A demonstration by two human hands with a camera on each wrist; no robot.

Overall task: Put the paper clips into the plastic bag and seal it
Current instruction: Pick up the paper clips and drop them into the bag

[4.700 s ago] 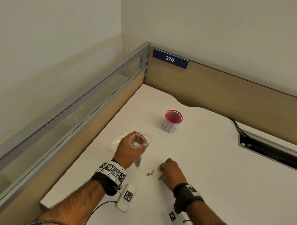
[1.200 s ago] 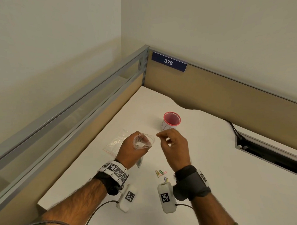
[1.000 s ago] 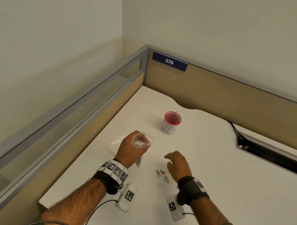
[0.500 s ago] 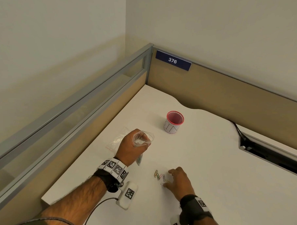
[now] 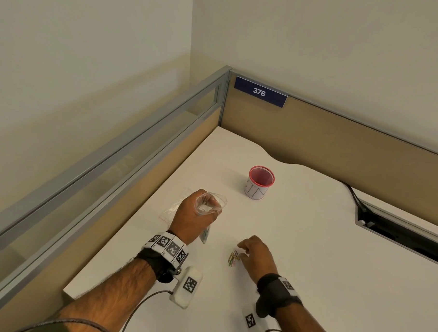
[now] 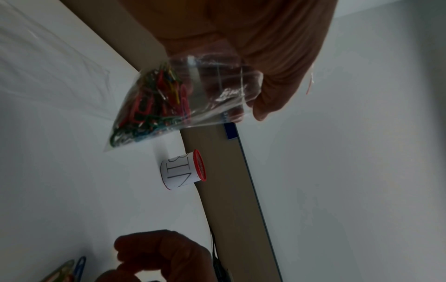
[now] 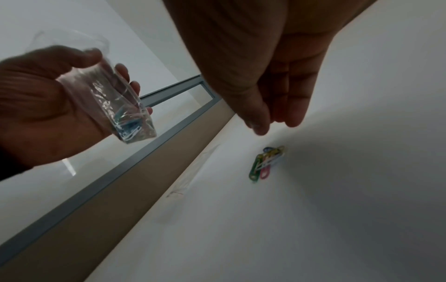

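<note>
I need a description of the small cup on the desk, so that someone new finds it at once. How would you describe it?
Start at the blue 376 sign in the partition corner and come down onto the white desk. The cup stands upright there, alone, beyond both hands. It is white with a red rim and black letters on its side.

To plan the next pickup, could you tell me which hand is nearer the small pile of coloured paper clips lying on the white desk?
Right. The right hand hovers beside the pile of coloured paper clips; the left hand holds the clear plastic bag farther away.
</note>
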